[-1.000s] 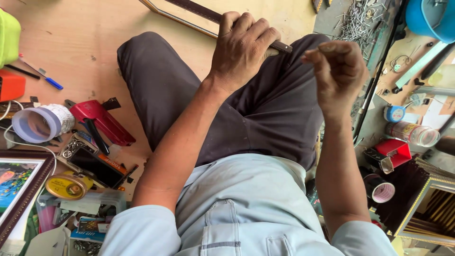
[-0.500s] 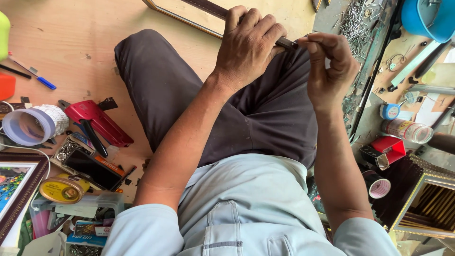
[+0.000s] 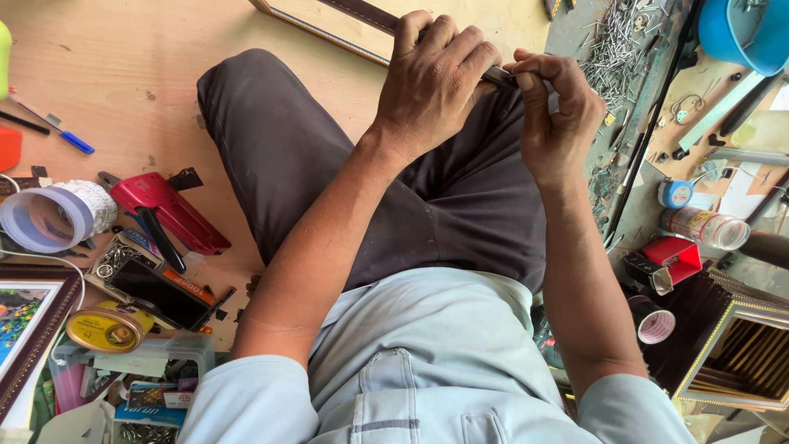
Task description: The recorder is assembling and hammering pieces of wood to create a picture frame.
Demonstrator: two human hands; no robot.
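Note:
My left hand (image 3: pixel 436 78) is closed over the near corner of a dark wooden picture frame (image 3: pixel 362 15) that rests across my knee. My right hand (image 3: pixel 555 115) is pinched with thumb and fingers at the frame's end, right beside the left hand; whether something small sits between its fingertips I cannot make out. I sit cross-legged in dark trousers (image 3: pixel 312 164) and a light blue shirt. The part of the frame under my hands is hidden.
On the wooden floor at left lie a red staple gun (image 3: pixel 164 210), a tape roll (image 3: pixel 53 215), a phone (image 3: pixel 156 292), a blue pen (image 3: pixel 76 141), a framed picture (image 3: pixel 25 321). At right: scattered nails (image 3: pixel 616 49), a blue tub (image 3: pixel 744 33), small jars, gold-edged frames (image 3: pixel 740 345).
My right hand has moved left from open air to the frame's end and now touches it next to the left hand. The view has tilted down a little.

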